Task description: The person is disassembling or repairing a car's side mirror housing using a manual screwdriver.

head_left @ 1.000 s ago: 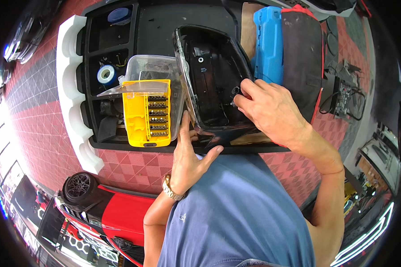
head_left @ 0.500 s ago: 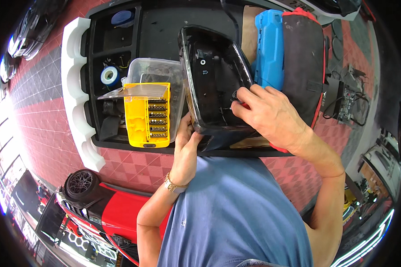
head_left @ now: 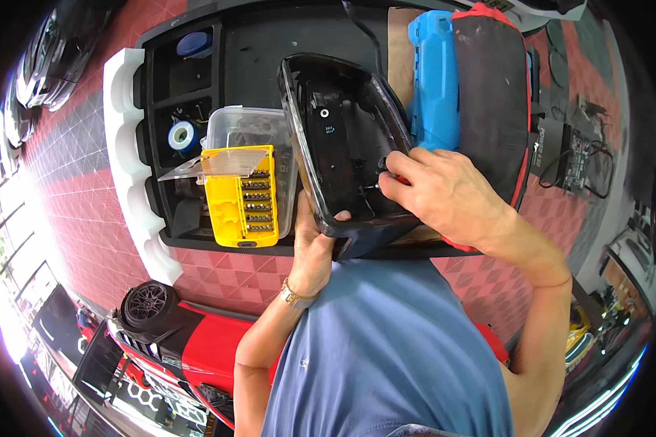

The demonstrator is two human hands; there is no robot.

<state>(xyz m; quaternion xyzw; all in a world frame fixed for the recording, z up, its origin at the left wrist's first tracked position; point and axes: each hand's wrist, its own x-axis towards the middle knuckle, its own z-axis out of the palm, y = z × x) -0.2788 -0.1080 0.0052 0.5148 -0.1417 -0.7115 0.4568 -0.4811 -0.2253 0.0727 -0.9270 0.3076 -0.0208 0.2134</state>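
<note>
A glossy black hollow plastic housing lies tilted over the dark workbench top, its open side facing up. My left hand grips its near-left corner, with the thumb over the rim. My right hand is closed in a pinch at the near-right part of its inside. Between those fingers a small black and red tool shows only in part, with a thin metal shaft toward the inner wall. To the left, a yellow bit case with its clear lid raised holds rows of screwdriver bits, overlapping a clear plastic box.
A blue hard case and a dark bag with red edging lie to the right. A tape roll sits in a left compartment. White scalloped foam borders the bench. A red car stands behind at lower left.
The view has shifted slightly. My left thumb now lies over the housing's rim, where it was lower before. My right hand stays pinched at the same spot inside the housing.
</note>
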